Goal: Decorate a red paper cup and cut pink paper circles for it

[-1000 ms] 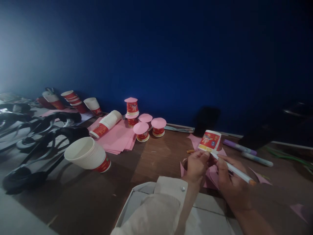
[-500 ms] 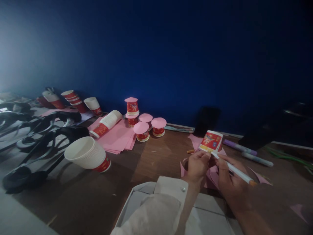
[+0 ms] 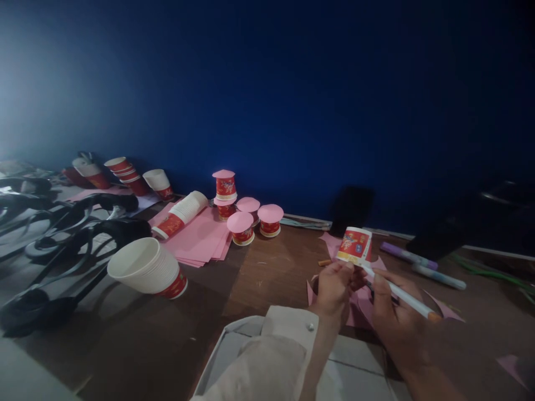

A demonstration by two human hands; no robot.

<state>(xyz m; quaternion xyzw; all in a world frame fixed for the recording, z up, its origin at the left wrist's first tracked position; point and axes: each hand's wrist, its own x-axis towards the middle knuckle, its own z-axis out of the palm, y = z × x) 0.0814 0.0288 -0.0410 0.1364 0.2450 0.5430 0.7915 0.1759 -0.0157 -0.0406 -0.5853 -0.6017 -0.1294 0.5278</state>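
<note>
My left hand (image 3: 333, 292) pinches a red paper cup (image 3: 354, 243) with a printed pattern and a gold band near its lower edge. My right hand (image 3: 396, 309) is closed around a white marker pen (image 3: 407, 299) with an orange end. The marker's front end is close to the cup's lower edge, near my left fingertips; whether it touches the cup I cannot tell. Beneath both hands lie cut pink paper scraps (image 3: 360, 306), partly covered by the hands.
Several small red cups with pink paper tops (image 3: 270, 213) stand near the blue wall. Left of them are pink sheets (image 3: 204, 236), a lying cup stack (image 3: 184, 211), a tilted cup stack (image 3: 150, 267) and black headphones (image 3: 45, 303). A purple marker (image 3: 407, 255) lies to the right.
The red cup has turned a little in my left hand, showing more of its printed side, and has shifted slightly left. The marker's front end sits a little further from the cup.
</note>
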